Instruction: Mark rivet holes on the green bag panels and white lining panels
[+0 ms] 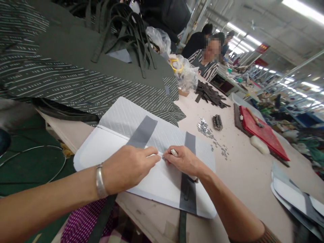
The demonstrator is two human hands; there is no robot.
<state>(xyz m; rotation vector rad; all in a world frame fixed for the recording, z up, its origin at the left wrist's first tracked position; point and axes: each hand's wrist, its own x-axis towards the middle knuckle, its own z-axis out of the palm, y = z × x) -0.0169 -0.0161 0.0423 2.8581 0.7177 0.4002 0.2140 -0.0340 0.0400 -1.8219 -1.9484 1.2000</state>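
A white bag panel (149, 182) with a pale patterned lining and rounded corners lies in front of me. Two grey reinforcement strips cross it, a left strip (143, 131) and a right strip (188, 192). My left hand (131, 165), with a silver bangle on its wrist, pinches at the seam across the panel's middle; what its fingertips hold is too small to make out. Close to those fingertips, my right hand (183, 160) is closed around a slim white pen-like tool (174, 152). Its tip is hidden by the fingers. Dark straps (182, 226) hang from the panel's near edge.
Striped dark fabric (101, 87) with loose straps (124, 33) is piled behind. Small metal pieces (205, 128), black strips (210, 93), a red board (263, 131) with a hammer (254, 117), and more panels (293, 199) lie rightward. A person (206, 65) sits across the table.
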